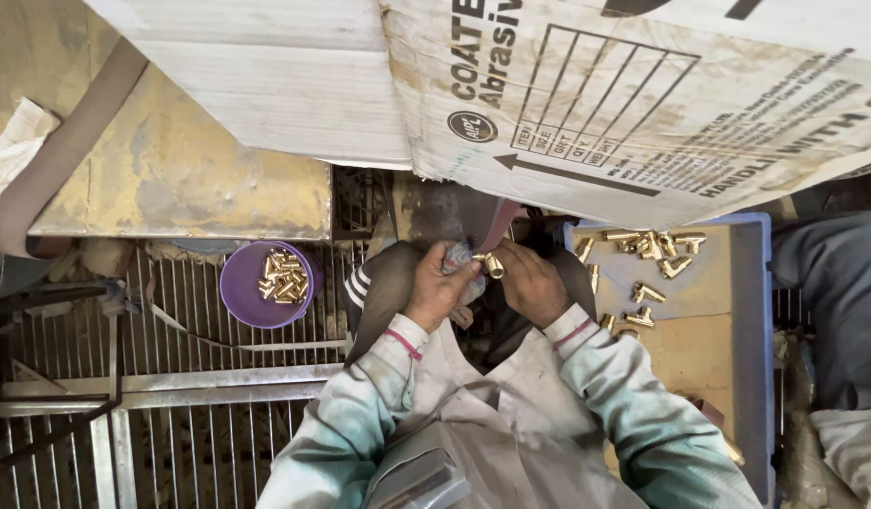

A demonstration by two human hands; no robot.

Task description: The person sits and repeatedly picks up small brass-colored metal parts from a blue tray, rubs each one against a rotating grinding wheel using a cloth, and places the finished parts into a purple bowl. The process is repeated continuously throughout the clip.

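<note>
Both my hands meet at the middle of the head view, just under a flap of printed white cardboard [643, 104]. My left hand [438, 287] and my right hand [529, 283] pinch one small brass fitting [493, 265] between their fingertips, together with a scrap of cloth [459, 259]. The fitting sits beside a reddish-brown abrasive belt [496, 224] that runs up behind the cardboard. Light, stained sleeves and a pale apron cover my arms and lap.
A purple bowl [242, 297] with several brass fittings stands on a wire grille [171, 320] at the left. A blue crate [757, 311] lined with brown board holds more loose fittings [652, 247] at the right. Another person's grey trouser leg [836, 292] is at the far right.
</note>
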